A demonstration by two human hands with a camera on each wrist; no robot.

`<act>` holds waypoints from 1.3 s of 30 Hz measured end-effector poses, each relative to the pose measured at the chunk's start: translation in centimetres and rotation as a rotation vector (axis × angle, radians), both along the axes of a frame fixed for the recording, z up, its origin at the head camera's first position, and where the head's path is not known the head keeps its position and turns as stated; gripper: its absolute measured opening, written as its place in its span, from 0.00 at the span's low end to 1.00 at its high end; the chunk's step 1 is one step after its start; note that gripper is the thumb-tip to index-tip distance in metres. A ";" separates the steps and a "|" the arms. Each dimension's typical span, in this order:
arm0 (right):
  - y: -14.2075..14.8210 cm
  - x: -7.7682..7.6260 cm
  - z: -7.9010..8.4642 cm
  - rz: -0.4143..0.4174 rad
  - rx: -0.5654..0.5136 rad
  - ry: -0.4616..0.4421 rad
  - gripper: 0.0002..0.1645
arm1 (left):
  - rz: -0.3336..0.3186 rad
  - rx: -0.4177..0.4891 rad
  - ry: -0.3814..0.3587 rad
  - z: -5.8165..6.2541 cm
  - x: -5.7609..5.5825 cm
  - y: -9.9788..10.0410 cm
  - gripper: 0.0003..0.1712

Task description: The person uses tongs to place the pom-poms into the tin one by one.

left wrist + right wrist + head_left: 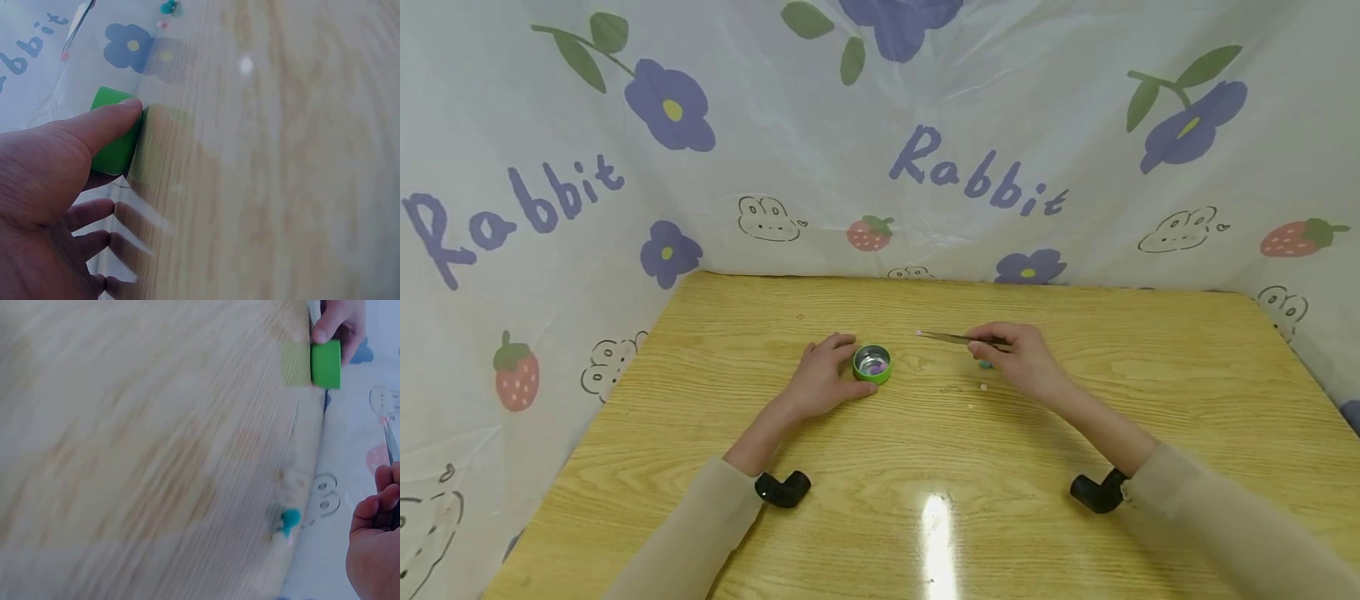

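Note:
My left hand [822, 379] holds a small round green tin [880, 382] on the wooden table, thumb on the near side and fingers round the far side. The tin stands upright and open, with a few purple and pink bits [877, 368] on its silvery floor. Over the table to its right, my right hand [1021, 358] grips metal tweezers [951, 337] that point left toward the tin. At their tips is a tiny pale pink piece [918, 333], seen raised above the table in the right wrist view.
A teal piece [290, 518] lies on the table, partly hidden below the right hand in the head view. Nearer the front is a small pale pink piece [983, 387]. A printed cloth [820, 150] hangs behind the table [865, 517] and along its left side.

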State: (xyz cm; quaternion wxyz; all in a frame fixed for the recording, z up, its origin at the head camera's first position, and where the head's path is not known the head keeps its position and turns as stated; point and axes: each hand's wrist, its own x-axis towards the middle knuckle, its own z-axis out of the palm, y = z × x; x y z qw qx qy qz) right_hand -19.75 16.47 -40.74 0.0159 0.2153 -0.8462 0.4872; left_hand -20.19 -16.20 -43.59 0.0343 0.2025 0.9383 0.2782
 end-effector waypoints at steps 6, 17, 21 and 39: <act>-2.6 0.2 -0.6 0.062 -0.021 -0.041 0.11 | -0.002 -0.006 0.002 0.1 0.1 0.1 0.43; -4.6 0.5 -1.4 0.059 -0.024 -0.042 0.10 | -0.011 0.006 0.007 0.2 0.2 0.1 0.42; -5.1 0.6 -1.5 0.045 -0.011 -0.030 0.10 | -0.012 0.002 0.007 0.0 0.1 0.1 0.43; -6.2 0.5 -2.1 0.017 -0.010 0.018 0.10 | 0.003 -0.013 0.018 -0.2 0.0 0.2 0.44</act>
